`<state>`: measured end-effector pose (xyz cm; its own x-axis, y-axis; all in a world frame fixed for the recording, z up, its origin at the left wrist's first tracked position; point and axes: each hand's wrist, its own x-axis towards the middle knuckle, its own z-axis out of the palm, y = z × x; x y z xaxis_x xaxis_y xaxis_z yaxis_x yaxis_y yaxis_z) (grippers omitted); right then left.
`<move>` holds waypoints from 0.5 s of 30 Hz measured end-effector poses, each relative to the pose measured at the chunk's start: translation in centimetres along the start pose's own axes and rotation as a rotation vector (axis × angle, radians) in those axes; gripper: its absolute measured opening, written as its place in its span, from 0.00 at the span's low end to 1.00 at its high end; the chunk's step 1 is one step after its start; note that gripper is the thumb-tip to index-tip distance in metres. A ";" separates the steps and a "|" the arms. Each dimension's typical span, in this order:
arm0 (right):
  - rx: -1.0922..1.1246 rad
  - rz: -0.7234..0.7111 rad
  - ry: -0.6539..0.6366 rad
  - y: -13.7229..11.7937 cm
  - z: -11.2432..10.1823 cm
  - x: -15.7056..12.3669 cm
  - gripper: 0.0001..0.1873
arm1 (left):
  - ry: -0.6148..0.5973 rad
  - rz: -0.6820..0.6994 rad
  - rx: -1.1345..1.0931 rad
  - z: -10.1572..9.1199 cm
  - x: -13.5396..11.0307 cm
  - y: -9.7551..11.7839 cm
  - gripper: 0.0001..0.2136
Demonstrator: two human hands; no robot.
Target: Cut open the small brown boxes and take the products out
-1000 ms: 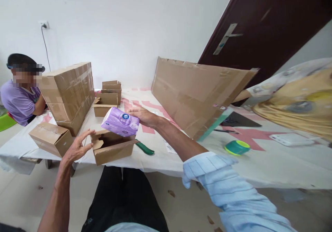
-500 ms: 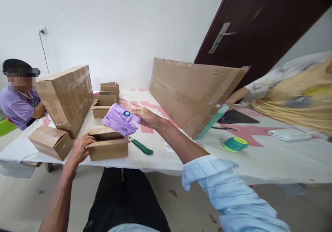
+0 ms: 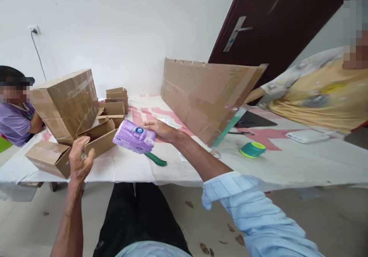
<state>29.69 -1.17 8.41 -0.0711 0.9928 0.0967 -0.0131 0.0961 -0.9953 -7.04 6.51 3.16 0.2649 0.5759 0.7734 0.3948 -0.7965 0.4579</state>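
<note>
Now the right hand (image 3: 161, 130) grasps the purple pack (image 3: 133, 137) over the white-and-pink cloth (image 3: 133, 172), beside the open carton (image 3: 104, 144); the left hand (image 3: 79, 161), fingers parted, is at that carton's end, pale wall (image 3: 138, 27) behind, dark door (image 3: 273, 30) past the cardboard panel (image 3: 207, 96)

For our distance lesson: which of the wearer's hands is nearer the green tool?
Right. The right hand, holding the purple packet, is beyond the green tool; the left hand is farther, left of it, by the open box.
</note>
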 end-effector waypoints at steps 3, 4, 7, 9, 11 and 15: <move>0.025 0.034 -0.047 0.6 1.0 -0.4 0.21 | -0.345 -0.066 -0.388 1.6 0.4 4.1 0.39; 0.040 0.045 -0.062 0.7 1.4 -0.6 0.21 | -0.426 -0.089 -0.488 2.3 0.7 5.0 0.45; 0.096 0.037 -0.043 1.1 2.4 -1.4 0.22 | -0.462 -0.173 -0.684 4.2 1.9 6.5 0.47; 0.153 -0.048 0.033 1.6 3.0 -2.1 0.25 | -0.360 -0.263 -0.765 5.6 2.7 7.1 0.42; 0.211 -0.179 0.107 2.3 3.6 -2.7 0.30 | -0.225 -0.365 -0.817 7.3 3.3 7.4 0.39; 0.204 -0.334 0.254 5.3 4.6 -2.7 0.37 | -0.051 -0.501 -0.797 11.1 3.7 7.1 0.35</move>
<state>25.25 -3.66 2.91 0.2162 0.8985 0.3820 -0.1919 0.4228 -0.8857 6.56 5.03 4.45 0.2730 0.8777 0.3939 -0.2402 -0.3343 0.9113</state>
